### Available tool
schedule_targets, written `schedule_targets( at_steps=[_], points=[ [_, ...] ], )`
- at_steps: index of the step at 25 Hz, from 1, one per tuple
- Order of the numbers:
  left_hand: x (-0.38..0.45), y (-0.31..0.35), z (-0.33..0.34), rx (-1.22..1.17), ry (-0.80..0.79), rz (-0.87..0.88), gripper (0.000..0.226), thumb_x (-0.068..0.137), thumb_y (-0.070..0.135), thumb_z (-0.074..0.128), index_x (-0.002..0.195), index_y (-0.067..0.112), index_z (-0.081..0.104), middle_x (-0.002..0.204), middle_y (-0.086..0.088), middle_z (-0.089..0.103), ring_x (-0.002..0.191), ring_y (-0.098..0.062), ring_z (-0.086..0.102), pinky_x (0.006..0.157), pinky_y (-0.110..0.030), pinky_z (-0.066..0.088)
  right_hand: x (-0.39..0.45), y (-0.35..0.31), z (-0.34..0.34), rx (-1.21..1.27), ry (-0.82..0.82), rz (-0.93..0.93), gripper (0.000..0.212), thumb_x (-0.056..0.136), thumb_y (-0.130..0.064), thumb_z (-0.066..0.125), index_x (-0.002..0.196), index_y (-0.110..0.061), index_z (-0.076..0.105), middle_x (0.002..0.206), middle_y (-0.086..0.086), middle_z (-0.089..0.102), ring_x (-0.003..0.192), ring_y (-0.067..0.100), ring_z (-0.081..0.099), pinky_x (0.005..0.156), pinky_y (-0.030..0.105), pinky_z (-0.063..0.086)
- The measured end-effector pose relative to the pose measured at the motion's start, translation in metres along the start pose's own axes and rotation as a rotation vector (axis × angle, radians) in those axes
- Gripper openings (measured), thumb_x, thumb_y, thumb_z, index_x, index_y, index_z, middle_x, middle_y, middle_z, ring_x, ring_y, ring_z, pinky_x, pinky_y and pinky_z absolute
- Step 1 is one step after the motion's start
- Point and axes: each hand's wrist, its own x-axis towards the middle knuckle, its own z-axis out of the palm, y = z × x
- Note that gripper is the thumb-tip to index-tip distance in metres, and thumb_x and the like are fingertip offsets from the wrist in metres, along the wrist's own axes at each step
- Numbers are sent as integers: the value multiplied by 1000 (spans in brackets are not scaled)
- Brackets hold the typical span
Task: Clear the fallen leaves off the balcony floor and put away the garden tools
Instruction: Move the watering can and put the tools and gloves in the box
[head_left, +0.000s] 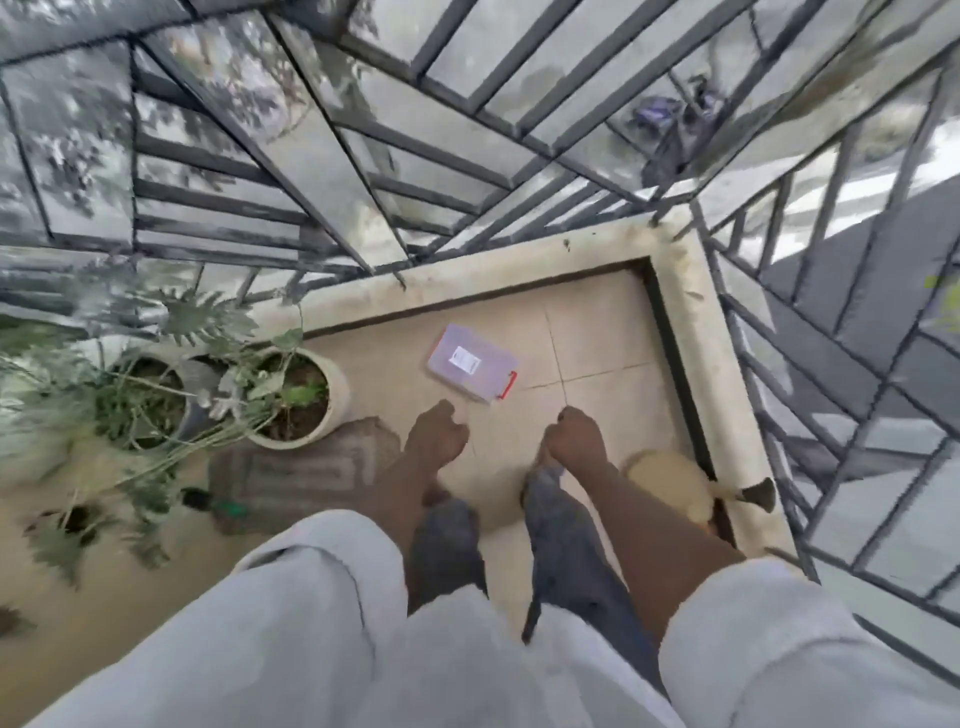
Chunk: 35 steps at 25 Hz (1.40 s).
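I look straight down at a beige tiled balcony floor (597, 332). My left hand (436, 434) and my right hand (576, 436) hang in front of me, both curled into loose fists with nothing visible in them. A clear plastic box with a red latch (470, 361) lies flat on the tiles just beyond my hands. A small tool with a green handle (215, 504) lies on the floor at the left, by a grey mat (301, 467). Green leaves (57, 540) lie near it; the picture is blurred there.
Two white pots with plants (291, 395) stand at the left by the low parapet (691, 312). A black metal grille (311, 171) closes the balcony ahead and to the right. A round tan object (670, 478) rests in the right corner.
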Motion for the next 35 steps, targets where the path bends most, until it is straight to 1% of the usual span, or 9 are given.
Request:
schedule_targets(
  at_steps=[5, 11, 15, 17, 23, 26, 29, 32, 35],
  points=[
    [143, 0, 40, -114, 24, -150, 40, 98, 19, 49, 136, 5, 48, 130, -12, 57, 123, -30, 54, 81, -24, 37, 155, -2, 38, 23, -80, -29, 19, 93, -13, 48, 101, 3, 56, 114, 26, 60, 108, 41, 56, 82, 36, 42],
    [367, -73, 117, -184, 206, -110, 50, 96, 35, 54, 133, 1, 50, 134, -18, 55, 124, -33, 51, 99, -34, 38, 349, 11, 146, 398, -139, 113, 54, 96, -60, 39, 73, -15, 57, 94, 18, 66, 82, 30, 59, 78, 41, 48],
    [467, -101, 139, -329, 351, -106, 69, 96, 47, 50, 147, 4, 34, 152, -13, 36, 141, -25, 32, 113, -35, 27, 423, 22, 192, 589, -208, 267, 64, 99, -60, 30, 132, -11, 54, 131, 9, 56, 113, 25, 53, 90, 30, 35],
    [499, -106, 140, -351, 303, -123, 74, 96, 54, 44, 152, 10, 25, 158, -9, 27, 145, -22, 26, 115, -35, 22, 439, 23, 207, 741, -297, 300, 57, 101, -57, 27, 136, -18, 50, 128, 2, 55, 110, 21, 53, 88, 27, 34],
    [505, -107, 138, -560, 98, -275, 96, 76, 86, 28, 142, 19, 48, 144, -5, 48, 127, -28, 50, 109, -46, 36, 437, 6, 226, 948, -285, 332, 44, 99, -59, 34, 111, -26, 60, 104, -2, 66, 102, 18, 64, 94, 44, 50],
    [471, -103, 142, -708, 200, -291, 86, 77, 85, 29, 109, 17, 70, 115, -5, 67, 101, -27, 62, 94, -41, 47, 424, 6, 196, 1010, -80, 257, 27, 81, -30, 59, 107, -21, 59, 111, -2, 63, 99, 22, 58, 79, 34, 47],
    [447, -93, 145, -969, 301, -285, 72, 85, 78, 34, 77, 16, 69, 86, -5, 70, 80, -23, 62, 76, -36, 45, 421, 14, 156, 1047, -4, 178, 46, 65, -6, 53, 107, -24, 60, 109, -4, 65, 96, 17, 57, 87, 32, 41],
    [448, -70, 143, -1115, 241, -275, 49, 90, 69, 42, 90, 26, 65, 94, -3, 70, 81, -21, 65, 77, -35, 50, 431, 14, 123, 1216, 58, 178, 9, 82, -29, 61, 86, -21, 61, 85, -5, 62, 72, 11, 56, 72, 24, 43],
    [468, -59, 149, -1009, 159, -293, 34, 78, 53, 66, 91, 22, 64, 99, -3, 70, 86, -23, 67, 84, -43, 56, 460, 16, 105, 1121, 30, 194, 33, 84, -49, 65, 84, -16, 61, 90, 0, 65, 76, 16, 62, 71, 28, 51]
  ],
)
